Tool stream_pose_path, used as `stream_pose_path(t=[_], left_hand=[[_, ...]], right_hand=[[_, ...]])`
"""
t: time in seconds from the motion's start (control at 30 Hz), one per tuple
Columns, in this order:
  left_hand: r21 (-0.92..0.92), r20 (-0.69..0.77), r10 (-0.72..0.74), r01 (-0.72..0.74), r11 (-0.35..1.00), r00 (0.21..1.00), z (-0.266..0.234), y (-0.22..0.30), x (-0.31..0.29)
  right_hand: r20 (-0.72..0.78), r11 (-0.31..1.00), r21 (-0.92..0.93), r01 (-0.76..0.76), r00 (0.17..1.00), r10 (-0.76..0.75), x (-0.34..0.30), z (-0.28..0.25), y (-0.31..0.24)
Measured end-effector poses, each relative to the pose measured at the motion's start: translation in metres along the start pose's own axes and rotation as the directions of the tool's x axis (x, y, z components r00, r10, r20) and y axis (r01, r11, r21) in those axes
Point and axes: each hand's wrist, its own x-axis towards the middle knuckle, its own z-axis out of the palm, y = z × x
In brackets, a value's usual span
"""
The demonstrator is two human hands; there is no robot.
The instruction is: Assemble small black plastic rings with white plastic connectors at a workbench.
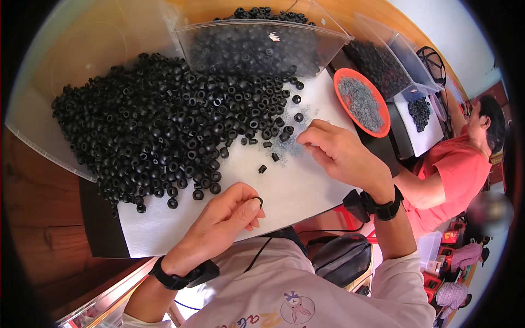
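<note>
A big heap of small black rubber rings [164,120] lies on a white sheet [295,186] on the table. My left hand [224,218] is low on the sheet, its fingertips pinched on one black ring [258,201]. My right hand [339,153] rests at the sheet's right side, fingers curled over a scatter of tiny clear parts [290,143] beside a few loose rings [268,158]. Whether it holds one is hidden. Both wrists wear black bands.
A clear plastic bin [262,46] full of black rings stands behind the heap. An orange dish [362,103] of small grey parts sits at the right, more clear bins [394,60] beyond. A person in a red shirt [454,175] works at the right.
</note>
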Motion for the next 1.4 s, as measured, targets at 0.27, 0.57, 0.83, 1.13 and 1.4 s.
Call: stream_pose_path(t=[0.27, 0.57, 0.83, 1.13, 1.4], left_hand=[[-0.055, -0.112, 0.064, -0.071, 0.996, 0.992, -0.009, 0.007, -0.003], [-0.17, -0.159, 0.275, -0.301, 0.938, 0.948, -0.025, 0.05, 0.039], [-0.24, -0.136, 0.256, -0.282, 0.929, 0.957, -0.04, 0.04, 0.044], [-0.151, -0.082, 0.092, -0.103, 0.983, 0.992, -0.021, 0.038, 0.001], [-0.149, -0.169, -0.01, -0.015, 0.989, 0.986, -0.015, 0.01, -0.003]], right_hand=[[0.225, 1.0, 0.006, 0.008, 0.974, -0.009, 0.01, 0.009, -0.008], [0.163, 0.993, -0.078, 0.092, 0.984, -0.078, 0.034, 0.016, -0.011], [0.237, 0.978, -0.183, 0.104, 0.97, -0.059, 0.02, 0.006, -0.011], [0.301, 0.954, -0.27, 0.13, 0.952, -0.044, 0.014, 0.018, -0.022], [0.269, 0.912, -0.344, 0.224, 0.954, -0.133, 0.018, 0.024, -0.021]])
